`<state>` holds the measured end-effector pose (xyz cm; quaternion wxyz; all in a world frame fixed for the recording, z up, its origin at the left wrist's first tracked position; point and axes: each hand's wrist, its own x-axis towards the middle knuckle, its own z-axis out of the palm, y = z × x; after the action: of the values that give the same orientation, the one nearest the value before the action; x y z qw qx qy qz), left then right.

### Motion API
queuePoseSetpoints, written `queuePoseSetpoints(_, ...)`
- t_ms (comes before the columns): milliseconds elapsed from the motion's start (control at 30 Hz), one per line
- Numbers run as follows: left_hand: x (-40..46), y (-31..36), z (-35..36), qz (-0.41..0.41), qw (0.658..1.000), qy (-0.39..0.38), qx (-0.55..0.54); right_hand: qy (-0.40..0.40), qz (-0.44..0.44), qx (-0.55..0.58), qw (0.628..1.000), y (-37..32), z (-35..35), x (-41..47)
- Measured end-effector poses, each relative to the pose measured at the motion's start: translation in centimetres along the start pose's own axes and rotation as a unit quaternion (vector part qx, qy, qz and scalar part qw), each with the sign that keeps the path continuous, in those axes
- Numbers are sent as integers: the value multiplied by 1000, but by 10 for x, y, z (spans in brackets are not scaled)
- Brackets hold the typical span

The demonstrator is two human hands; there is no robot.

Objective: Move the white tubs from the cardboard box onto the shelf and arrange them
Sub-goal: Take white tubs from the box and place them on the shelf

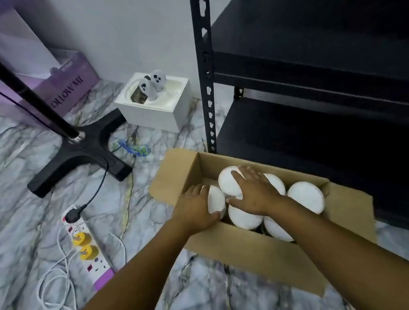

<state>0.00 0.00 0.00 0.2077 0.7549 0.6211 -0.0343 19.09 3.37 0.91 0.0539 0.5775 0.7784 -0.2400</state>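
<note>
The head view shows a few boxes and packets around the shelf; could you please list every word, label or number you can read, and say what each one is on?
"FOLLOW ME": on the purple box by the wall, printed sideways and partly blurred, so this reading is likely rather than certain.
Blue and green wrapper on the floor: print too small and blurred to read.
Power strip: markings too small to read.
White tubs, cardboard box, white box: no text visible.

A single head-worn wide-angle view looks forward and steeply down, close over the open cardboard box [263, 251] on the marble floor [24, 211]. The black shelf [312, 54] fills the upper right. Both forearms enter from the bottom edge.
</note>
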Motion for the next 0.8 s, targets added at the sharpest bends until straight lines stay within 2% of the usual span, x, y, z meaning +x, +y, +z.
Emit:
queuePoseSetpoints(133,11,-5,24,-29,999,-1,32,37,-21,-27,999,2,18,14)
queuePoseSetpoints(233,20,-7,30,-35,999,13,30,62,12,-37,997,5,33,22)
queuePoseSetpoints(333,26,-10,31,-52,998,-5,33,87,43,-35,995,5,42,32)
queuePoseSetpoints(533,28,-6,32,-90,994,-37,-49,125,65,-3,990,1,55,47)
queuePoseSetpoints(667,25,-3,33,-76,996,-3,-54,151,56,18,987,2,57,47)
queuePoseSetpoints(800,19,-5,32,-66,995,29,-70,200,22,93,975,4,56,39)
